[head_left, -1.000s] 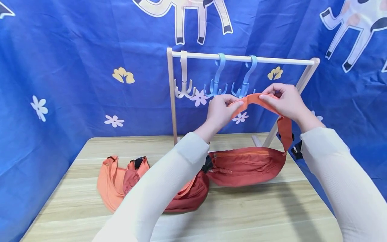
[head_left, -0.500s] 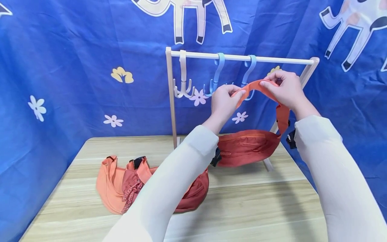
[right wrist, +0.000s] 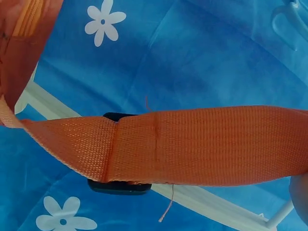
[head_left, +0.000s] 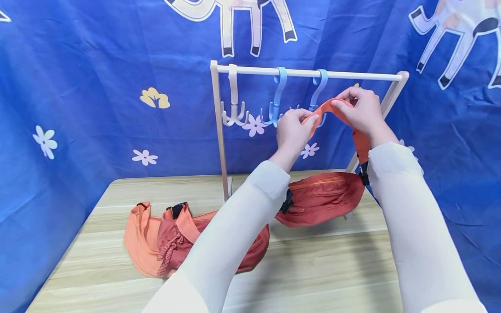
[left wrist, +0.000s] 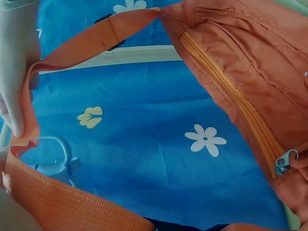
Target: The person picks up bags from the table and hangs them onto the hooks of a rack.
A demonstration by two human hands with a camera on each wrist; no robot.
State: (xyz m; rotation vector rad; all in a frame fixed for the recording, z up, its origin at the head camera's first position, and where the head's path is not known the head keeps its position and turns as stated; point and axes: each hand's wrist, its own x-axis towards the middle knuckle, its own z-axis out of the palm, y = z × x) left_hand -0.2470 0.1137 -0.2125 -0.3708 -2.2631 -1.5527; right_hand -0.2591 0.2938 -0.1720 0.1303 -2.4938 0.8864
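Watching this from a step back: the red waist bag [head_left: 326, 200] is dangling by its orange strap [head_left: 328, 106] in front of the rack [head_left: 250, 70], off the counter [head_left: 332, 269] as far as I can tell. Left hand [head_left: 292, 130] has the strap pinched, thumb against fingers, and the right hand [head_left: 363, 111] pinches it further along, with a bowed bit between. Honestly, my worry is the weight. It all seems to ride on those two pinches, so if either goes slack the webbing could slip and the bag could drop or swing into the pile of bags [head_left: 176, 239] beside it. The nearest blue hook [head_left: 322, 80] is right behind the strap too. Catch an edge on that and a tug might drag the hook sideways, or even rock the rack. Also, the strap looks twisted near the black slider [right wrist: 120, 188], which might snag imo.
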